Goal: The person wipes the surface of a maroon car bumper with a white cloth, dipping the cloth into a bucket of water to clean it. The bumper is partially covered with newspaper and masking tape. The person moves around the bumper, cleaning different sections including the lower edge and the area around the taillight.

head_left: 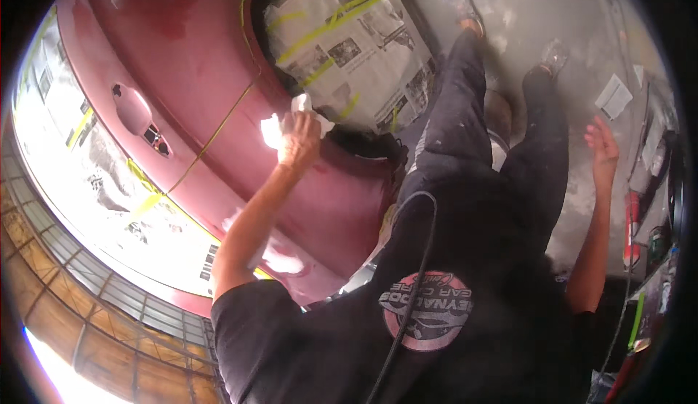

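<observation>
My left hand [299, 141] is closed round a crumpled white cloth or paper towel [272, 132], pressed against the pink-red car body panel [240, 138] near the rim of the wheel opening. The wheel is covered with newspaper sheets [349, 40] and strips of yellow-green tape. A thin line of the same tape [217, 133] runs along the panel seam next to the hand. My right hand [602, 148] hangs away from the car on the right, its fingers stretched out with nothing in them.
The door handle recess [132, 109] lies to the left. Masked windows [94, 171] curve along the far left. A cylindrical object [497, 117] sits between my legs on the grey floor [531, 4]. At right are a paper sheet [614, 97], a red bottle [632, 222] and clutter.
</observation>
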`<control>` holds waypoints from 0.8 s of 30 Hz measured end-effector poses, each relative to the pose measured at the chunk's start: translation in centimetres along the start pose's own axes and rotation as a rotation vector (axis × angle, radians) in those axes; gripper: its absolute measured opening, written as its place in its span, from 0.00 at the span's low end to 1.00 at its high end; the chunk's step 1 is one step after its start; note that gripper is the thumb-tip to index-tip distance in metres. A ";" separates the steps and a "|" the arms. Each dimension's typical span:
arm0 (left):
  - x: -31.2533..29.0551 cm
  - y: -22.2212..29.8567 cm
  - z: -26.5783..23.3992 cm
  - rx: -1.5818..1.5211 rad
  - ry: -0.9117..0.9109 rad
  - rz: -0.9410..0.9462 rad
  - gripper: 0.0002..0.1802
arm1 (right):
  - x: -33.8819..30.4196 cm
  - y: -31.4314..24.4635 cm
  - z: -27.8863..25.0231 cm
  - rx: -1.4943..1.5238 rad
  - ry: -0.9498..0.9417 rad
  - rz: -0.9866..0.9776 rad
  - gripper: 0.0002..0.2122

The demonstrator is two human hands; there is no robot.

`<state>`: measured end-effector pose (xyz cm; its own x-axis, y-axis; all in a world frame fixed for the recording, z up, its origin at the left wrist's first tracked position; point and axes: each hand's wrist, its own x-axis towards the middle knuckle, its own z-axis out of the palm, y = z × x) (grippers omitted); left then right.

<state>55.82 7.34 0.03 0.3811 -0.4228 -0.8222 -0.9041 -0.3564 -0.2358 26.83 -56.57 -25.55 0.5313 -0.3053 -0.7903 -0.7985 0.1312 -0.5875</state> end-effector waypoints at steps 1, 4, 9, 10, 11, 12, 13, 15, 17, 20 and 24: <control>0.6 -1.6 0.0 0.040 0.060 0.033 0.21 | 0.6 2.0 -1.7 0.025 -0.013 -0.052 0.21; 5.4 -7.5 -4.2 0.220 0.225 -0.073 0.16 | 2.4 7.8 -6.2 0.047 -0.020 -0.127 0.20; 5.1 -6.7 -2.2 0.128 0.010 -0.123 0.23 | 3.3 5.3 -10.5 0.017 0.093 -0.052 0.19; 3.4 -3.6 -1.7 0.123 0.002 -0.120 0.24 | 3.2 5.6 -11.0 0.019 0.075 -0.018 0.19; 1.6 -0.1 -1.8 0.124 -0.007 -0.115 0.25 | 3.4 6.1 -11.4 0.027 0.058 0.018 0.19; -0.1 2.8 -0.2 0.159 0.046 -0.102 0.28 | 3.9 6.3 -11.6 0.040 0.054 0.042 0.19; -1.4 6.0 1.5 0.097 0.045 -0.107 0.30 | 4.5 6.1 -11.3 -0.001 0.044 0.008 0.19; -3.1 12.5 3.7 0.053 -0.091 -0.094 0.34 | 4.1 4.9 -10.4 -0.091 0.013 -0.045 0.19; -3.8 18.6 6.1 0.055 -0.149 -0.105 0.33 | 3.1 1.8 -9.0 -0.099 -0.016 -0.091 0.18; -2.5 24.2 6.5 -0.192 -0.297 -0.076 0.31 | 1.3 1.5 -9.9 -0.144 -0.030 -0.033 0.20; -2.4 26.3 9.1 -0.368 -0.266 -0.102 0.31 | -0.9 3.6 -13.1 -0.256 -0.054 0.020 0.20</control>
<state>29.35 6.57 -8.89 0.3587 -0.1589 -0.9198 -0.7176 -0.6772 -0.1628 19.75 -68.20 -24.71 0.5238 -0.2531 -0.8133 -0.8508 -0.1082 -0.5143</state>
